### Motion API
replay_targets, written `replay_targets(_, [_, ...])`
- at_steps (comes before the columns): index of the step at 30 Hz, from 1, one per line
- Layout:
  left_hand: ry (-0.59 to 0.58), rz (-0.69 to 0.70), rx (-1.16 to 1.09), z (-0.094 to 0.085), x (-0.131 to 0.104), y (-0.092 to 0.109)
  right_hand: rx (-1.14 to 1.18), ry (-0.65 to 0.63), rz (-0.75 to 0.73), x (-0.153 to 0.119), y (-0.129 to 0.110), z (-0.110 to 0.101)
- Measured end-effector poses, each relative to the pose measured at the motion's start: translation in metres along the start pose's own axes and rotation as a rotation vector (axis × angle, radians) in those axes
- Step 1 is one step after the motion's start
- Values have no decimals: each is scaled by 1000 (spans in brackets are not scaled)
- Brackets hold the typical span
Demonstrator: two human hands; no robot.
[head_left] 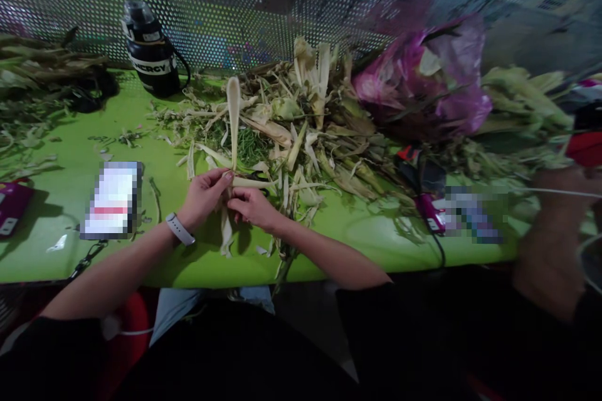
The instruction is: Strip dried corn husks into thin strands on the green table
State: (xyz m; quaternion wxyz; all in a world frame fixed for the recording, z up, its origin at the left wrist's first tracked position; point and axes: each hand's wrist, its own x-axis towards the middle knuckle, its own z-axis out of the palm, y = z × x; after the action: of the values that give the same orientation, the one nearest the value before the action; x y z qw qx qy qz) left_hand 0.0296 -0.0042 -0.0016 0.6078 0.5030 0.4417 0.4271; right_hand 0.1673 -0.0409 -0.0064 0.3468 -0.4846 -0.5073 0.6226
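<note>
A pale corn husk strip [234, 113] stands upright above my hands, bent into a long narrow loop at its top. My left hand [204, 197] pinches it low down between thumb and fingers. Close on the right, the fingers of my right hand [254, 208] are curled together at the gathered lower part; what exactly they pinch is hidden. A loose husk end [226, 235] hangs below my hands. Just behind my right hand, a black-handled tool, perhaps scissors [260, 180], lies partly covered by husk. A heap of dry husks [345, 160] spreads beyond my hands.
On the green table [183, 263] lie a phone [113, 200] and a magenta box [14, 207] at left. Behind stand a dark bottle [153, 59] and a perforated metal screen [263, 6]. A pink plastic bag [423, 81] is at back right. Another person's arm [552, 232] rests at right.
</note>
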Motion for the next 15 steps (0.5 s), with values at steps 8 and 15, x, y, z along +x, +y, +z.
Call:
replay_targets(8, [65, 327, 566, -17, 7, 4, -304, 48, -4, -13, -19, -14])
replay_targets(15, [116, 400, 782, -17, 4, 9, -1122, 208, -420, -22, -21, -16])
